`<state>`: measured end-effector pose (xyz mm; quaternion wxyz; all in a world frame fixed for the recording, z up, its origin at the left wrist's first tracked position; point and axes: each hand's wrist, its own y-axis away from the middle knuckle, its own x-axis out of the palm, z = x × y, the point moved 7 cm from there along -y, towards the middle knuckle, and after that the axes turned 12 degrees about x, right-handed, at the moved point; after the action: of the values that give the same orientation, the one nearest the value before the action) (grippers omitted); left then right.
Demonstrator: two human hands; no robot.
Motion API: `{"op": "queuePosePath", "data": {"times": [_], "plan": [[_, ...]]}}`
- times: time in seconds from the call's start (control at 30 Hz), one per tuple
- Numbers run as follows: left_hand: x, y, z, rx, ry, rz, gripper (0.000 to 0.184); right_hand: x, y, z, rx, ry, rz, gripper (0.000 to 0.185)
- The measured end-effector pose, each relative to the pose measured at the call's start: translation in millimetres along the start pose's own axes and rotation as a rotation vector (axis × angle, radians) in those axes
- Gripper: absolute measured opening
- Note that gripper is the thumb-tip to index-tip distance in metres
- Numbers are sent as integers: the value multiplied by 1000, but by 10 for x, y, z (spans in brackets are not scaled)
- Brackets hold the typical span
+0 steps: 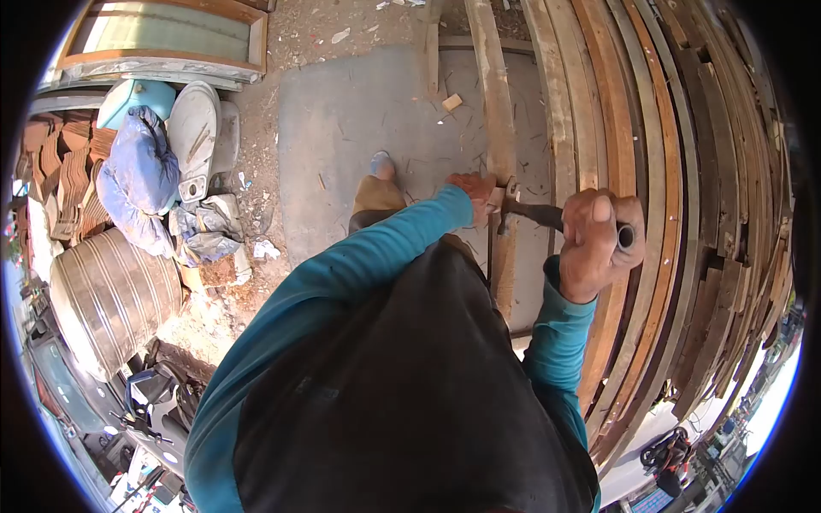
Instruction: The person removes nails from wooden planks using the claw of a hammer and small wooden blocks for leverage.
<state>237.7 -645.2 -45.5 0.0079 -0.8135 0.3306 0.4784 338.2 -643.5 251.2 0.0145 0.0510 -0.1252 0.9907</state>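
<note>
My right hand [601, 239] is wrapped round the handle of a hammer [536, 211], and the hollow round end of the handle sticks out of the fist. The dark hammer head lies over a long wooden plank [492, 94], right beside my left hand [472, 195]. That left hand is closed at the plank's left edge, its fingers curled against the wood. Part of its grip is hidden by the sleeve and the hammer head. Thin nails or slivers lie scattered on the grey sheet [342, 111] around the plank.
Long stacked boards [633, 111] fill the right side. A small wood block [451, 102] sits on the sheet near a foot [382, 164]. At left are a toilet seat [195, 128], a blue bundle [137, 167], a ribbed drum [120, 291] and a framed pane [162, 38].
</note>
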Motion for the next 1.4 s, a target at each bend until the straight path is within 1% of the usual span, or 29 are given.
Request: {"op": "queuePosePath", "data": {"times": [0.03,0.07,0.1,0.13,0.17,0.23,0.3,0.37,0.43,0.5,0.53,0.57,0.63,0.67,0.7,0.73,0.77,0.83,0.87,0.9,0.97,1.0,1.07,1.1,1.17,1.23,1.3,1.37,1.4], "plan": [[-2,2,42,-30,24,16,59,-59,-5,-73,99,33,-2,29],[33,-19,21,-52,47,31,62,-227,100,-106,113,50,-78,29],[116,15,-60,-7,44,75,62,-316,196,-83,73,-34,-62,28],[119,61,-51,-24,37,76,63,-358,264,-31,22,-116,-23,27],[32,-10,-22,-56,32,36,64,-375,519,15,-41,-144,23,28],[200,37,-30,-46,47,16,65,-278,732,25,-114,-55,48,28],[56,-31,33,-43,22,-44,66,-303,723,-2,-109,-79,59,29],[0,14,-45,-100,15,87,66,-295,612,34,-96,-109,61,30],[-16,-36,-9,-97,-44,106,64,-219,483,46,70,-46,88,31],[171,-88,82,-30,11,74,63,-172,181,42,204,62,54,31],[215,14,26,-22,-1,105,63,-258,191,46,161,57,-22,31],[210,79,-65,-8,13,112,62,-448,447,5,106,-121,-15,32],[-81,-107,8,-18,15,33,61,-423,910,117,-109,-54,84,33],[55,7,-39,4,-16,38,61,-363,1045,126,-76,-59,92,33],[50,9,-62,37,-65,18,61,-307,1076,137,-74,-27,63,34],[-12,51,-104,36,-5,-28,58,-262,1028,144,-104,4,33,35],[-71,55,-116,35,-16,-54,58,-252,1011,140,-129,0,47,35],[15,-18,-66,-5,-29,74,57,-325,962,104,-123,-71,90,35],[134,-89,17,-13,8,81,58,-331,909,127,-96,-82,162,37],[58,-98,32,-12,4,79,58,-296,828,195,-100,-84,162,37],[-28,1,-88,31,13,42,59,-351,680,186,188,33,-5,40],[12,21,-157,46,8,62,59,-334,592,238,204,103,-9,41],[57,25,-203,42,11,147,59,-419,547,229,207,83,-35,40],[98,26,-174,33,4,158,59,-442,543,197,223,57,-41,40],[199,41,-129,-2,42,90,62,-495,563,132,238,3,-63,37],[204,147,-178,-26,61,136,63,-531,635,132,143,-31,-90,36],[59,98,-221,-22,58,126,65,-362,739,132,13,-6,-46,33],[54,129,-201,-85,80,143,63,-287,724,129,6,5,-37,32],[91,85,-163,-60,80,146,61,-299,651,126,56,-37,-51,33]]}}
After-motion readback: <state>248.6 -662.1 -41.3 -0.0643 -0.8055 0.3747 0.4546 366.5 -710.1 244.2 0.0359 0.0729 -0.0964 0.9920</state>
